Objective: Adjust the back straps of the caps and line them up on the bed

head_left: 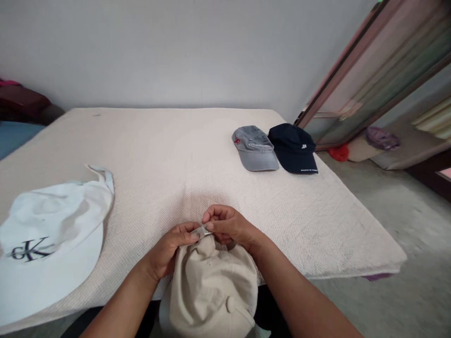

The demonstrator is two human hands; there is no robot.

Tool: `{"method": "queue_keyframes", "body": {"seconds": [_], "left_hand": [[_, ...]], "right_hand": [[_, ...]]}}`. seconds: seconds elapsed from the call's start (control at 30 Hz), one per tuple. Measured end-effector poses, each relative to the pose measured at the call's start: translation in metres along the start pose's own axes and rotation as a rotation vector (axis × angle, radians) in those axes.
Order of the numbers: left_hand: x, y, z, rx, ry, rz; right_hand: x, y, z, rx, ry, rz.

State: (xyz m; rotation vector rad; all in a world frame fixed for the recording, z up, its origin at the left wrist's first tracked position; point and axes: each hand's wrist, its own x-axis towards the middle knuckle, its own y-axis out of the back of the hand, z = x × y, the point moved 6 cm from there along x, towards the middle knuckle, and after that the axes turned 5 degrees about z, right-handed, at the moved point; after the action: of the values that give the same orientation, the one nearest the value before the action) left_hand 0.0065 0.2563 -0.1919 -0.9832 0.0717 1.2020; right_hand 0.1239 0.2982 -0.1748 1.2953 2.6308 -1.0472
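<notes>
Cream waffle-weave mattress (pixel 169 141) against a pale wall (pixel 176 47) fills most of the view. Over its near edge sits a beige cap (pixel 211 291), its metal strap buckle (pixel 203 231) pinched by the left hand (pixel 165 251) and right hand (pixel 229 225), both nearly closed, their fingers hiding part of the strap. On the mattress's left side lies a white cap (pixel 45 239) with a CK logo; near its far right corner, a grey cap (pixel 255 149) touches a navy cap (pixel 293 148). Just past that corner, a framed panel (pixel 373 70) leans, tilted.
</notes>
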Motion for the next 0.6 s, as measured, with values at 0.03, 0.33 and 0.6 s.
{"method": "queue_keyframes", "body": {"seconds": [0.03, 0.33, 0.6], "left_hand": [[0.0, 0.001, 0.0, -0.006, 0.006, -0.008], [-0.001, -0.021, 0.0, 0.008, 0.008, -0.102], [0.002, -0.009, -0.004, -0.035, 0.006, 0.0]], "right_hand": [[0.0, 0.0, 0.0, 0.003, -0.001, -0.008], [0.0, -0.004, 0.0, -0.033, 0.035, -0.028], [-0.003, 0.004, 0.003, -0.017, -0.029, 0.022]]}}
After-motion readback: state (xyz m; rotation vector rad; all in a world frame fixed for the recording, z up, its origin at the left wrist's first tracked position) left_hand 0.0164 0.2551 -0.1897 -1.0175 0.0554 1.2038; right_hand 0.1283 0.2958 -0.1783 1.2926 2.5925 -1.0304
